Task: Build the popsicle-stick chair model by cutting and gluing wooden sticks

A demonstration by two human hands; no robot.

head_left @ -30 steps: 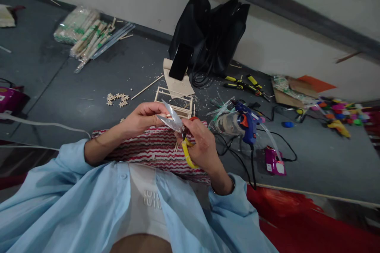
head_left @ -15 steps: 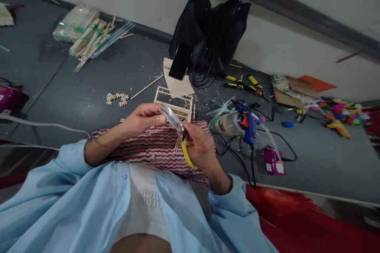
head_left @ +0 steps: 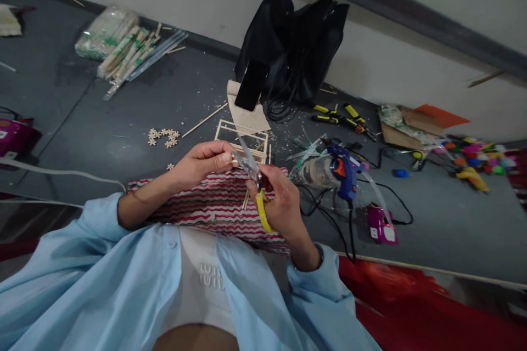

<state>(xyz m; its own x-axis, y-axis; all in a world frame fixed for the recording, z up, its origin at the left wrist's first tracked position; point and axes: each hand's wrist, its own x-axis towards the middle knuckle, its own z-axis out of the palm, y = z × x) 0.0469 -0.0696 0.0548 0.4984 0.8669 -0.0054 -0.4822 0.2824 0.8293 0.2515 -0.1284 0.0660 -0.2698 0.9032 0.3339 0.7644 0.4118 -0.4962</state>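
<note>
My right hand [head_left: 281, 197] is closed around the yellow handle of a pair of scissors [head_left: 247, 163], whose blades point up and to the left. Fingers pinched together, my left hand [head_left: 209, 163] is at the blades; a small pale piece shows at its fingertips, too small to name. Just beyond the hands stands a frame of thin wooden sticks [head_left: 242, 130], partly hidden by the blades. Below them lies a red-and-white striped cloth [head_left: 197, 205]. Several small flower-shaped wooden pieces [head_left: 164, 136] lie to the left.
Behind are a black bag [head_left: 292, 49] and a phone [head_left: 252, 85]. On the right, a blue glue gun [head_left: 348, 173] rests by a clear container [head_left: 317, 170], with cables, pliers [head_left: 329, 118] and a purple box [head_left: 382, 225]. Bundled sticks [head_left: 127, 55] lie at the back left.
The scissors have shifted slightly right and down, and their blades have parted a little more. My left hand has barely moved.
</note>
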